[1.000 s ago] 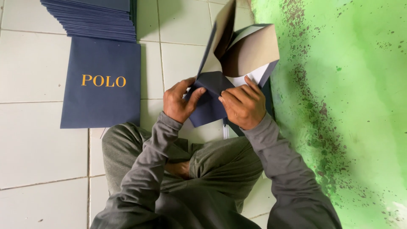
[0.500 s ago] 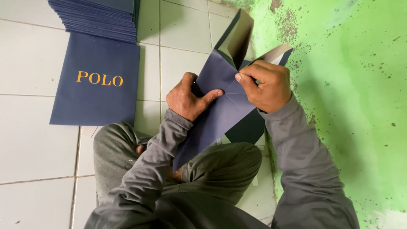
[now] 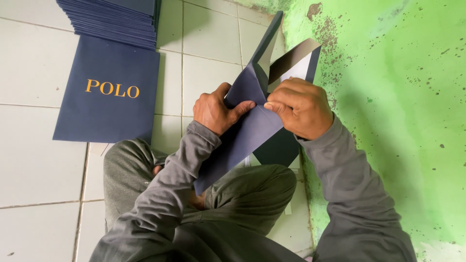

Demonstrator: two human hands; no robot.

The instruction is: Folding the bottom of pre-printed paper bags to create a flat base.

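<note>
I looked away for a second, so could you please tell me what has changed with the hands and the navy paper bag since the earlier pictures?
The navy paper bag swung from opened out above the lap to slanting down across it. The right hand moved up to the flaps; the left hand kept its thumb pressed on the fold. Both still grip the bag. The flat bag and the stack on the tiled floor stayed put.

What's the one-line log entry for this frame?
left hand: thumb pressing flap of navy paper bag | right hand: pinching same flap | bag: half folded, over lap | beside: flat navy bag, stack, floor
</note>
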